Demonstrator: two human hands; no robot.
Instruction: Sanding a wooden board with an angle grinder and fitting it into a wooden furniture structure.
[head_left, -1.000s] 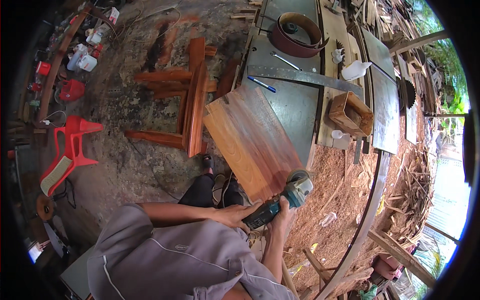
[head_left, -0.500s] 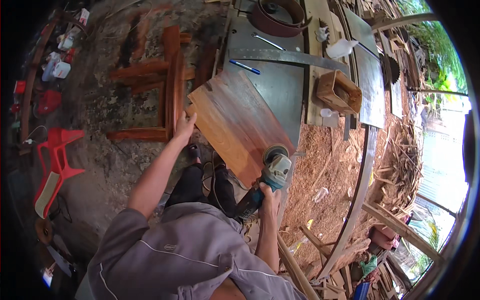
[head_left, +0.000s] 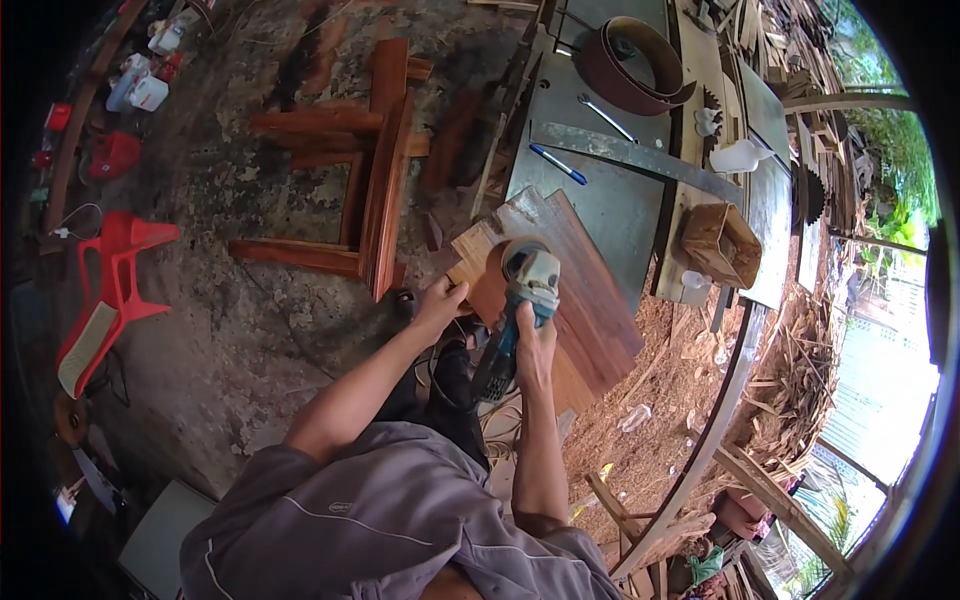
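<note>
head view: the right hand [head_left: 536, 345] is wrapped around the body of a teal angle grinder [head_left: 507, 335], its disc end over the paler left part of a wooden board [head_left: 595, 305]; whether the disc touches the wood is hard to tell. the left hand [head_left: 440, 303] is at the board's left edge, fingers bent, though i cannot tell whether they pinch it. the board lies slantwise in front of the person, its far end overlapping a grey metal tabletop [head_left: 610, 220]. on that top are a blue pen [head_left: 558, 165], a wrench [head_left: 607, 118] and a long metal ruler [head_left: 650, 157]. a reddish wooden frame [head_left: 385, 200] stands left of the board.
</note>
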